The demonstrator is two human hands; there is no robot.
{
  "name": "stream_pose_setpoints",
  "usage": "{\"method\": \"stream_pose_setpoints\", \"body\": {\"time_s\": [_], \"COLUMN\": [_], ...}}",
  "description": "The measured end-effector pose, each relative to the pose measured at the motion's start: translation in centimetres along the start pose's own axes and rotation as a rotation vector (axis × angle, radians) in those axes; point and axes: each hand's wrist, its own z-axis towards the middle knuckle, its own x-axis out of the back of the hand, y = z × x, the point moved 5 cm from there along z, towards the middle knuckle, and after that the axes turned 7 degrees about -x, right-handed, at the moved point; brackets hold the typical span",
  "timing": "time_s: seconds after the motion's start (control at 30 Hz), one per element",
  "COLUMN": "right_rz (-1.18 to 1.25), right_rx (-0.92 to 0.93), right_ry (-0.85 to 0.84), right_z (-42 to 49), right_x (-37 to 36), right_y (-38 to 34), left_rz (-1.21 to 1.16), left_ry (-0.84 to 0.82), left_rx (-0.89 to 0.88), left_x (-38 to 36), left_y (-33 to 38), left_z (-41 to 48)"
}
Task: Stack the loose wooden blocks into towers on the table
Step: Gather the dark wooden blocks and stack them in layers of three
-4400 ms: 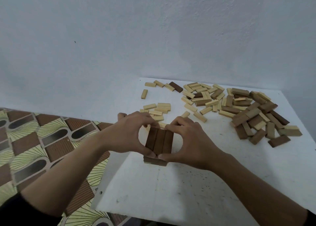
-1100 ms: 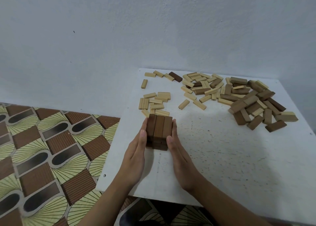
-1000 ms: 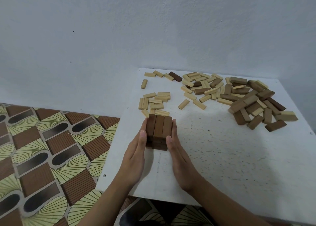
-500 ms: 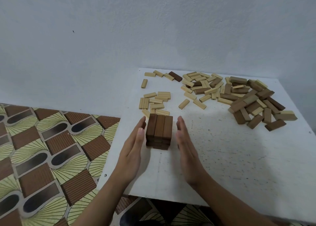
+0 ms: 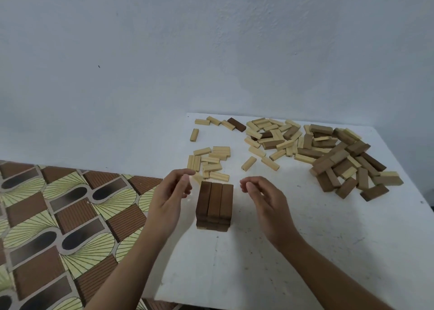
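Flanking the tower (image 5: pixel 215 205), one on each side: left hand (image 5: pixel 170 201) and right hand (image 5: pixel 266 200). Both are empty, fingers loosely curled, palms turned inward, neither touching the wood.

Tower: dark brown blocks, standing near the left front of the table (image 5: pixel 305 258), between the two hands. Top course: three blocks side by side, flush, long axis running away from the person. Lower courses: only their near faces show, so the count is unclear.

Supply, dark: dark brown pile (image 5: pixel 347 168), far right of the table, well apart from the tower, blocks lying at mixed angles. It lies ahead and to the right of the right hand, which is the nearer of the two.

Supply, mixed: mixed heap (image 5: pixel 274 135), pale with some brown, at the back centre.

Supply, pale: pale cluster (image 5: pixel 210 160), smaller blocks, just behind the tower, near the left hand.

Judgement: the next course likely needs three matching dark blocks laid crosswise, left to right, over the present top. The right hand has the shorter reach, and each block would need turning to that axis before setting down.

Surround: patterned floor (image 5: pixel 58 215) left of the table; plain wall (image 5: pixel 211 51) behind.
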Motion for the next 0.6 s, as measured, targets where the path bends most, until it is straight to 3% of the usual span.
{"method": "stream_pose_setpoints", "body": {"time_s": [0.13,0.3,0.5,0.6], "right_rz": [-0.113,-0.337,-0.719,-0.851], "right_rx": [0.007,0.063,0.156,0.262], "right_ry": [0.046,0.095,0.056,-0.002], "right_z": [2.4,6.4,12.4,14.3], "right_x": [1.8,5.2,5.7,4.0], "right_y": [-0.4,-0.1,1.6,1.8], "left_rz": [0.041,0.165,0.676,0.853], "left_ry": [-0.096,-0.336,-0.413,-0.516], "left_rx": [0.033,0.013,-0.233,-0.259], "left_x": [-0.9,-4.4,-8.2,-9.9], "left_y": [0.4,1.1,-1.7,-3.2], "left_z": [3.3,8.3,14.5,17.0]}}
